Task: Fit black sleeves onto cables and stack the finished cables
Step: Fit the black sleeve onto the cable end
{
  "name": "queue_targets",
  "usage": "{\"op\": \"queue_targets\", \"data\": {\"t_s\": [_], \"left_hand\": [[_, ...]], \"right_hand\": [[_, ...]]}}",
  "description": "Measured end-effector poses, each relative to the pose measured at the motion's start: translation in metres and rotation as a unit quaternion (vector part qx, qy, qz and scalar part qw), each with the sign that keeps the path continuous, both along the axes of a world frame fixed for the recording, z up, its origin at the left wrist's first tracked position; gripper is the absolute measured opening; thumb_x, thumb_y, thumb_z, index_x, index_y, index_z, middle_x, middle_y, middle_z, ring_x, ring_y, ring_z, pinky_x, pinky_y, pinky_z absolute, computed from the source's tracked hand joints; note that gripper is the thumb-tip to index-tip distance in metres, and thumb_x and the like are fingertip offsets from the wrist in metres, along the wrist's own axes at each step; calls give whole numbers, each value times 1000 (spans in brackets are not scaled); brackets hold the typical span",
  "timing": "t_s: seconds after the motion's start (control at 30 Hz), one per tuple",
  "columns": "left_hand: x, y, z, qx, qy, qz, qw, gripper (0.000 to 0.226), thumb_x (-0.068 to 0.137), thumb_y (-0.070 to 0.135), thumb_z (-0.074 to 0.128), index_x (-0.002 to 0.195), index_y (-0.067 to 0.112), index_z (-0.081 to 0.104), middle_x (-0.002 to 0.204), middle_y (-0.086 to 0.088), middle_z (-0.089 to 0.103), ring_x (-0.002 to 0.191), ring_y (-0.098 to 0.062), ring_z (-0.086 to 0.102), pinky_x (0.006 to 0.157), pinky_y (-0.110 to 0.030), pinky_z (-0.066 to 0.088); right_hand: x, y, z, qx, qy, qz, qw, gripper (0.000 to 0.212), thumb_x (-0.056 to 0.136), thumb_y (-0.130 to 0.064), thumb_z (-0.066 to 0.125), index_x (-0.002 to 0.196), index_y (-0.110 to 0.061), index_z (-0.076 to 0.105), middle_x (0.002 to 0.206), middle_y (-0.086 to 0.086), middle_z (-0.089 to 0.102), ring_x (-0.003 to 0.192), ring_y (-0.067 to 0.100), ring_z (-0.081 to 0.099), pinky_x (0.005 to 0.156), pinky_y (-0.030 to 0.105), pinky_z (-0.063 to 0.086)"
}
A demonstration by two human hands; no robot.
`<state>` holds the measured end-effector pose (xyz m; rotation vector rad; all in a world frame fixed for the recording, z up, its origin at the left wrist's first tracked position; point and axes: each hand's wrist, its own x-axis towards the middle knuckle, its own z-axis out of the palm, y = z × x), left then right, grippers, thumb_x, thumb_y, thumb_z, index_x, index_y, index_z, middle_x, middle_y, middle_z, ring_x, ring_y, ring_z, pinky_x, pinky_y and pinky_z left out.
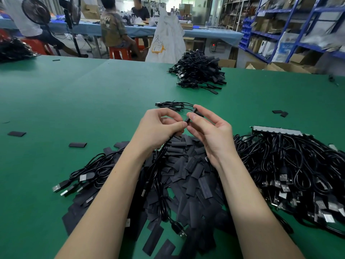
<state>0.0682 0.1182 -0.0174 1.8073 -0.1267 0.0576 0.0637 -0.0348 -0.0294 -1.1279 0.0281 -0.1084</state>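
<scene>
Left hand (pixel 158 126) pinches a cable (pixel 158 161), right hand (pixel 209 128) pinches a black sleeve (pixel 191 114), above the green worktop (pixel 93 101)

Readable text: little, and only in the background

The olive-brown T-shirt (pixel 112 28) of the seated person beyond the worktop's far edge carries pale letters, partly legible as "…WN". The tall white plastic sack (pixel 168 40) beside that edge bears dark handwritten marks and an orange-bordered label (pixel 157 48), both too blurred to read.
</scene>
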Motion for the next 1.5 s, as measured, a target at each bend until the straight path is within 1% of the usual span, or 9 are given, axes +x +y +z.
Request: {"op": "queue_targets", "data": {"t_s": [0.33, 0.53, 0.73, 0.83, 0.9, 1.03, 1.23, 1.33, 1.5], "left_hand": [[-2, 3, 1, 79, 41, -60, 994, 17, 89, 31, 76, 93, 17, 68, 71, 2, 66, 68, -14, 54, 73, -29, 42], [-6, 1, 3, 106, 56, -109, 987, 15, 98, 25, 64, 86, 16, 67, 61, 6, 67, 66, -22, 66, 58, -18, 43], [-5, -11, 20, 202, -73, -13, 976, 15, 99, 30, 60, 89, 22, 68, 67, -6, 66, 70, -19, 68, 70, -28, 52], [16, -25, 43, 262, -177, 21, 948, 16, 101, 27, 55, 93, 20, 67, 54, 5, 50, 49, -2, 48, 49, -14, 32], [41, -35, 54, 313, -241, 42, 918, 16, 101, 24, 52, 100, 18, 66, 65, 8, 52, 62, -3, 52, 60, -22, 35], [101, -46, 43, 473, -251, 31, 844, 23, 102, 25, 45, 113, 20, 64, 110, -10, 61, 108, -32, 54, 90, -41, 41], [146, -51, -2, 636, -203, -41, 743, 28, 102, 24, 47, 118, 24, 69, 124, -11, 51, 121, -31, 43, 97, -42, 37], [153, -54, -12, 617, -188, 0, 764, 31, 98, 20, 54, 128, 19, 61, 131, -13, 45, 124, -32, 41, 97, -42, 39], [134, -56, -10, 456, -148, 16, 877, 37, 94, 35, 61, 128, 19, 56, 131, -10, 49, 120, -27, 50, 99, -43, 46]], "right_hand": [[-2, -2, 3, 21, 13, -33, 999, 23, 87, 2, 74, 107, -11, 73, 87, 8, 75, 70, 9, 71, 69, 21, 59], [-1, -13, 5, -4, 34, -25, 999, 30, 88, -9, 77, 116, -16, 71, 101, 8, 77, 78, 18, 74, 69, 24, 60], [2, -30, 10, 6, 54, -68, 996, 15, 101, -31, 62, 113, -22, 63, 94, 0, 80, 86, 19, 77, 67, 25, 61], [2, -35, 8, 0, 66, -78, 995, 21, 103, -31, 58, 119, -18, 62, 95, -1, 80, 87, 19, 77, 66, 24, 61], [2, -36, 8, 7, 69, -78, 995, 21, 103, -30, 56, 119, -17, 63, 94, -2, 80, 84, 17, 77, 64, 24, 59], [3, -37, 8, 17, 71, -80, 994, 20, 103, -28, 57, 119, -16, 62, 93, -1, 80, 76, 14, 74, 62, 24, 59], [6, -38, 5, 10, 72, -73, 995, 20, 102, -29, 57, 117, -17, 63, 92, -1, 80, 74, 13, 73, 61, 24, 59], [6, -39, 3, 3, 69, -68, 995, 17, 101, -29, 59, 114, -18, 64, 93, -1, 80, 74, 13, 73, 60, 23, 58], [5, -38, 2, -37, 63, -56, 996, 16, 98, -31, 65, 95, -20, 75, 90, -4, 79, 67, 7, 70, 57, 18, 55]]}}
